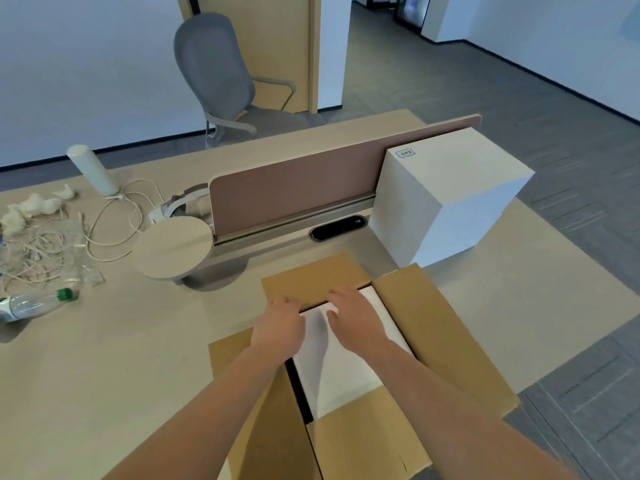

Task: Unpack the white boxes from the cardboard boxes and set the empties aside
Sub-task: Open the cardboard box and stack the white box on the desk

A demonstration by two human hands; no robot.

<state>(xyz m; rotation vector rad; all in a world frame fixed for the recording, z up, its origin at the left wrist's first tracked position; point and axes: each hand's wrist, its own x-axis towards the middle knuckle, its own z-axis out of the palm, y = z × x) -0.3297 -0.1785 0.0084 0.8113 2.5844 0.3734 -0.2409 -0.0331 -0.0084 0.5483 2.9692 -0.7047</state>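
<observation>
A brown cardboard box (433, 334) lies on the desk in front of me with its four flaps spread open. Inside it shows the top of a white box (349, 368). My left hand (278, 323) rests at the far left edge of the opening, fingers curled over the far flap's edge. My right hand (356, 318) lies flat on the white box near its far edge, fingers spread. A stack of white boxes (446, 192) stands on the desk to the far right of the carton, with a small label on top.
A brown divider panel (294, 192) crosses the desk behind the carton. To the left are a round stand (173, 245), tangled cables (41, 244), a plastic bottle (34, 303) and a white cylinder (91, 169). A grey chair (221, 77) stands beyond the desk.
</observation>
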